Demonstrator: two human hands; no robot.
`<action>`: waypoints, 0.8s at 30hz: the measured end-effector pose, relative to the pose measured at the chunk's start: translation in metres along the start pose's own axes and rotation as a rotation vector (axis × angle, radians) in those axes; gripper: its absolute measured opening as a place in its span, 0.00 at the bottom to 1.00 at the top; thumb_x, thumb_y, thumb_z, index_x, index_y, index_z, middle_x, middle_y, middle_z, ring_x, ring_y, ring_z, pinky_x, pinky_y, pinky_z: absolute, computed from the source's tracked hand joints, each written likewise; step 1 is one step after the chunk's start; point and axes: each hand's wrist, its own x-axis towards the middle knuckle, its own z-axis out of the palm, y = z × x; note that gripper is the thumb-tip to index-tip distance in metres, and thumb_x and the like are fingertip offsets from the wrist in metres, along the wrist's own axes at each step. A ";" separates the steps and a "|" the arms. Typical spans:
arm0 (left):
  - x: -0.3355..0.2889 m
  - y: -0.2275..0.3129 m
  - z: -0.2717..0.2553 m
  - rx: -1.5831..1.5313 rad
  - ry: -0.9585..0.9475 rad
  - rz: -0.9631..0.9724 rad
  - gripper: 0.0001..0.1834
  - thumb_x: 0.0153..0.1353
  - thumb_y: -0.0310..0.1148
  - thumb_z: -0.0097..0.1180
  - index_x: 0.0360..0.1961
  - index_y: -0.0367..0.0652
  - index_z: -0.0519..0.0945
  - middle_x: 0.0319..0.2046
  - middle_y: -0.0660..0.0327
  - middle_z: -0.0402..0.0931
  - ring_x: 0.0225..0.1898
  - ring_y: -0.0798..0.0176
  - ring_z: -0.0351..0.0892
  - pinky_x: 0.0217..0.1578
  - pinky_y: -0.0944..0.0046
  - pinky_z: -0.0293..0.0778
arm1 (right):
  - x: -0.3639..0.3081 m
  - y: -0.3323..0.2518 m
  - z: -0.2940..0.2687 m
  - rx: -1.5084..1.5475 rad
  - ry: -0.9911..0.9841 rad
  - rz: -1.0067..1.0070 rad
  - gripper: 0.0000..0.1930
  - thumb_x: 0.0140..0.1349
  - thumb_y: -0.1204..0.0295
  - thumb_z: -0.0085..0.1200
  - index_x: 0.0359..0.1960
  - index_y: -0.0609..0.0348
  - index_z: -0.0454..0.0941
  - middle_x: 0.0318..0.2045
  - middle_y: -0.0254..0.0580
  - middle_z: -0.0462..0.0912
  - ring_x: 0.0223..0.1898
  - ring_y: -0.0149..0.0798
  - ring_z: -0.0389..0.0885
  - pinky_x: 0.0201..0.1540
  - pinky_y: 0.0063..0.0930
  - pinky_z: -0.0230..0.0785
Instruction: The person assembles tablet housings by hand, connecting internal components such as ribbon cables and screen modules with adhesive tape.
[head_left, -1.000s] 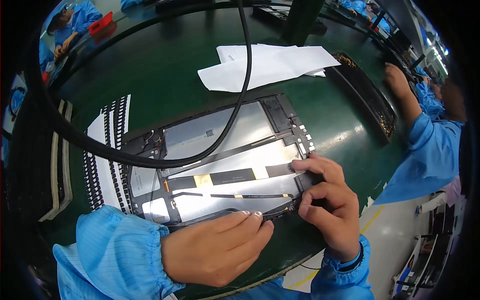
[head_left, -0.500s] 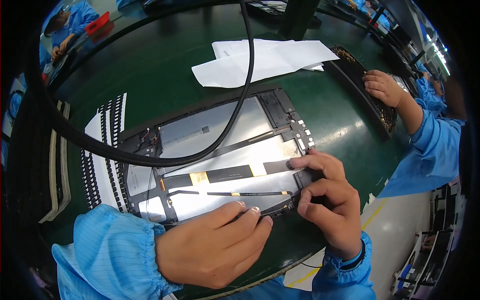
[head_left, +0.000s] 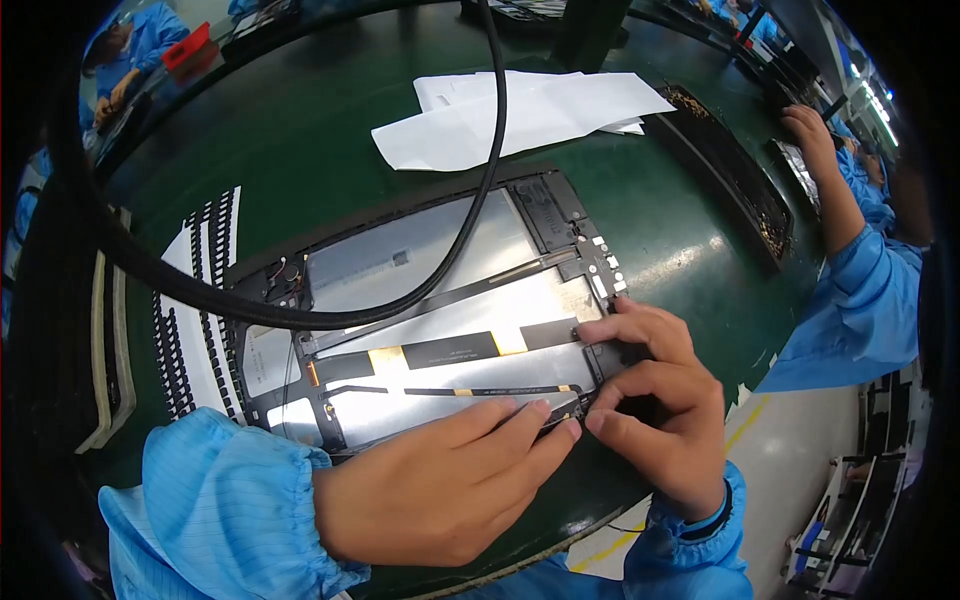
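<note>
An opened tablet (head_left: 450, 345), with silver plates and black flat cables inside, lies tilted on the green bench before me. Along its near edge my left hand (head_left: 440, 480) rests with fingers stretched out, the tips touching close to the near right corner. My right hand (head_left: 665, 385) is curled round the right end of the tablet. Its thumb is bent in at that corner and a finger lies on the upper side. The left hand hides part of the near edge. Whether anything small sits between the right fingers cannot be made out.
A thick black cable (head_left: 250, 315) loops over the tablet. Black-and-white strip sheets (head_left: 205, 330) lie to its left, white paper (head_left: 540, 115) behind it. At the right are a long black tray (head_left: 725, 175) with small gold-coloured bits and a co-worker's hand (head_left: 812, 140).
My left hand has slid right along the near edge, toward the right hand. The co-worker's hand has moved off the black tray, farther back. The whole view has shifted slightly.
</note>
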 end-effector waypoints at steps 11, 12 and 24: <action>0.001 0.002 0.003 -0.054 0.036 -0.054 0.09 0.44 0.21 0.54 0.28 0.26 0.75 0.42 0.49 0.71 0.41 0.51 0.73 0.39 0.59 0.74 | -0.010 0.007 -0.011 0.152 0.056 -0.049 0.09 0.33 0.81 0.59 0.22 0.62 0.78 0.41 0.47 0.75 0.48 0.48 0.69 0.50 0.36 0.59; 0.001 0.002 0.002 -0.047 0.028 -0.054 0.09 0.44 0.22 0.54 0.28 0.26 0.75 0.42 0.49 0.71 0.41 0.51 0.73 0.39 0.59 0.74 | -0.009 0.006 -0.009 0.072 0.050 -0.083 0.10 0.33 0.80 0.60 0.23 0.60 0.78 0.41 0.46 0.75 0.47 0.48 0.69 0.50 0.36 0.60; 0.000 0.002 0.001 -0.025 0.019 -0.048 0.09 0.43 0.21 0.54 0.28 0.26 0.75 0.42 0.49 0.72 0.41 0.52 0.73 0.41 0.60 0.74 | -0.004 0.000 -0.002 -0.201 0.020 -0.211 0.11 0.33 0.80 0.60 0.23 0.59 0.77 0.37 0.41 0.76 0.42 0.47 0.69 0.45 0.35 0.63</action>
